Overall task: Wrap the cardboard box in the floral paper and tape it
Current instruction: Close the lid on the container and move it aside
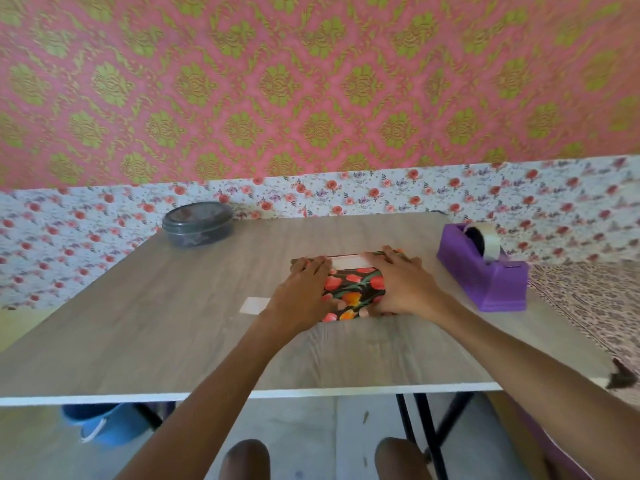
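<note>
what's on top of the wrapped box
The left hand and right hand press flat on the floral paper, a pale strip between them. The cardboard beneath is covered.

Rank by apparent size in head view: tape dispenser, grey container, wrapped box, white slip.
Tape dispenser and wrapped box: too alike; left hand and right hand cover much.
Grey container, though farther back.
White slip.

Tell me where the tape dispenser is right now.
In the head view, the purple tape dispenser stands at the right of the table, beside the right hand on the wrapped box.
</note>
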### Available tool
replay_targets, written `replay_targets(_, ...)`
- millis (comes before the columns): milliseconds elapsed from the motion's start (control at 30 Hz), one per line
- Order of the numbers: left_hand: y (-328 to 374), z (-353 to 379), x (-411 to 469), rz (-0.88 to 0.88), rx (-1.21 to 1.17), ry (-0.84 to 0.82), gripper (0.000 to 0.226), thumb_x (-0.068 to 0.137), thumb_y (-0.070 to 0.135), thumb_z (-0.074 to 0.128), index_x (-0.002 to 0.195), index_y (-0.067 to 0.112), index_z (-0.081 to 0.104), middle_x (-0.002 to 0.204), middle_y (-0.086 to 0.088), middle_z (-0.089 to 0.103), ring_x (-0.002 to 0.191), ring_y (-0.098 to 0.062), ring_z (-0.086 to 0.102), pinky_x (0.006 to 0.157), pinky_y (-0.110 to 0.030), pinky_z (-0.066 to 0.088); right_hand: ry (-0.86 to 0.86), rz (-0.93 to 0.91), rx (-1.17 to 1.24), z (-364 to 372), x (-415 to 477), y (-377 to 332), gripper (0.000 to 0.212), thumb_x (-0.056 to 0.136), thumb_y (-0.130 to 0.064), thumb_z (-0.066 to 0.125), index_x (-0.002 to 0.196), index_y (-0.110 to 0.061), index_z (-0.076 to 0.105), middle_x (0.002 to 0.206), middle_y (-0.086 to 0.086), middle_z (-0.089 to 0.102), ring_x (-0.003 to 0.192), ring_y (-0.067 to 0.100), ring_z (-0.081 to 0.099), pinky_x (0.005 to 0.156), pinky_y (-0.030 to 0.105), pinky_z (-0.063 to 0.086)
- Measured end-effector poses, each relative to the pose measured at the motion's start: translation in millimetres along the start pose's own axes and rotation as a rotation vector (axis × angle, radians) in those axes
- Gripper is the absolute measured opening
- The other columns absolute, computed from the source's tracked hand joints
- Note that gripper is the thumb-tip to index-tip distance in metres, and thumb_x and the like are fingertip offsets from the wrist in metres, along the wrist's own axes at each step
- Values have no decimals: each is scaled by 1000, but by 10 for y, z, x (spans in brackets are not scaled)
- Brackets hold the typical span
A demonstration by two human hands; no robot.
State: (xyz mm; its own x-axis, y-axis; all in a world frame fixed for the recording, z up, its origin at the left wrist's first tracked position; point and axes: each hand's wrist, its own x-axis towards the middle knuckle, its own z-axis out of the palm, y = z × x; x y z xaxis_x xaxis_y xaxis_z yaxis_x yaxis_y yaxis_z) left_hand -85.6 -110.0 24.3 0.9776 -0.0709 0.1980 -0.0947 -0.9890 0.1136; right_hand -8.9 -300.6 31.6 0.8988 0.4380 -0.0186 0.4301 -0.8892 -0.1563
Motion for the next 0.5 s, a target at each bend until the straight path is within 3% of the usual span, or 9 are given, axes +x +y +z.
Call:
replay_targets(100,-12,-21,4,-21,80,-24,93,81,49,73,152,19,21,156,1,27,141,-23,24,108,-47,41,16,28,19,42,34,28,126,54,-69,82,152,-48,6,165,1,2,143,43,21,111,56,33)
replay_targets(233,-24,-35,154,-25,144,-43,97,76,47,77,151,20,23,152,1,33,137,-22,29,102,-45,45,78,49,14,51,66,-21,121,58,-64,83,153,-44,12,162,3,11,135,44,28,105,50,38)
replay_targets(500,-476,-257,1035,-63,107,17,76,74,32,80,138,19,42,131,0,53,124,-24,43,91,-45,52,256,33,-31,-175,940,-192,110,61,-62,82,151,-35,25,153,6,26,127,41,38,99,47,41)
